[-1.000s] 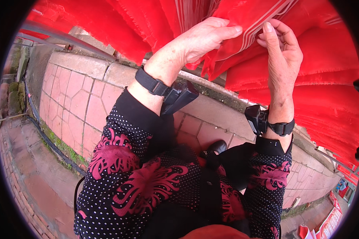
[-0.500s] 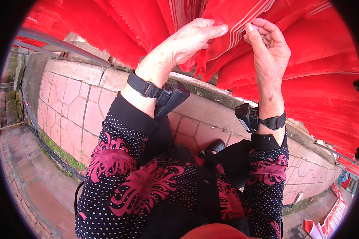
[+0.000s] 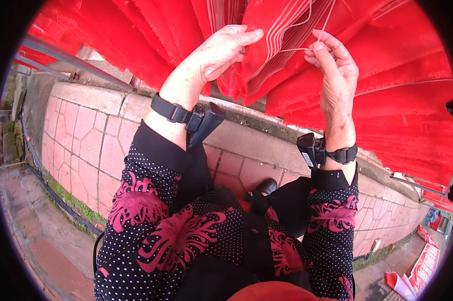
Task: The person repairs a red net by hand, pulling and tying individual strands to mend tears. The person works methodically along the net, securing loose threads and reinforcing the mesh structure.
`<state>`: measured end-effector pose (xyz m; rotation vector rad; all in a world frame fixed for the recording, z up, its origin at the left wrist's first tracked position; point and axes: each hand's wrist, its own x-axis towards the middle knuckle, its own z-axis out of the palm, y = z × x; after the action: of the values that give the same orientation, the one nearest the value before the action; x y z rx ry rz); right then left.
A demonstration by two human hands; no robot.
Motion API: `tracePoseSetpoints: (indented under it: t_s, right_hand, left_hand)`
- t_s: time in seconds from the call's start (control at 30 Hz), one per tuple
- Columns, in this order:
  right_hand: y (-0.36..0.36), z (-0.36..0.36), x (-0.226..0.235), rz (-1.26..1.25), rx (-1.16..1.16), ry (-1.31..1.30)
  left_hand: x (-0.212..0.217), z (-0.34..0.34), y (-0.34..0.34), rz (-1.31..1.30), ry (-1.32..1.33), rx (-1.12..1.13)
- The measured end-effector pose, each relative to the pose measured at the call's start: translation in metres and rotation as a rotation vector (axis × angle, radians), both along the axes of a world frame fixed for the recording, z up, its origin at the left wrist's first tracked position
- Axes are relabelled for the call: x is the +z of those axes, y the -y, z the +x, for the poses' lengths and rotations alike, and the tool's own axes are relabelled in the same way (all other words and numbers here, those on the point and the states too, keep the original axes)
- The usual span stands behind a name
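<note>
Red cloth [image 3: 266, 75] with pale stripes hangs in folds before me. My left hand [image 3: 229, 47] grips a fold of it, thumb on top, the fingers partly behind the fabric. A thin white thread [image 3: 292, 49] runs from the cloth to my right hand [image 3: 335, 62], whose thumb and forefinger pinch it. More of the thread loops upward toward the top of the view. Each wrist carries a black strap with a small black device, the left device [image 3: 206, 123] and the right device [image 3: 310, 149].
A metal rail [image 3: 78, 60] slants along the left under the cloth. Below lies pink paving [image 3: 88, 135] with a stone curb, and a dark hose [image 3: 53, 193] edges it at left. A crumpled red and white banner [image 3: 422, 268] lies on the ground at lower right.
The white thread now shows stretched out from the cloth to my right hand. Both hands have shifted slightly left, the left one more, and the striped fold has spread.
</note>
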<state>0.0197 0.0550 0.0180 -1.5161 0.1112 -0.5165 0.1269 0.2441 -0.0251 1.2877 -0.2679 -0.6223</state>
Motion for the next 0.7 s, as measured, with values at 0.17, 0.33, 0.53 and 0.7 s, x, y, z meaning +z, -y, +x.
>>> tracePoseSetpoints:
  t_s: [0.17, 0.33, 0.53, 0.7]
  right_hand:
    - [0.01, 0.0, -0.009, 0.152, 0.024, 0.052]
    - [0.015, 0.004, -0.012, 0.143, 0.05, 0.11]
    - [0.005, 0.004, -0.018, 0.104, 0.143, 0.102]
    - [-0.01, 0.008, -0.023, 0.011, 0.116, 0.039]
  left_hand:
    - [-0.009, 0.01, -0.003, -0.087, -0.038, -0.047]
    - [-0.004, 0.014, -0.008, -0.16, -0.086, -0.079]
    - [0.004, 0.003, -0.01, -0.234, -0.084, -0.059]
    - [0.008, 0.001, -0.008, -0.124, -0.093, -0.052]
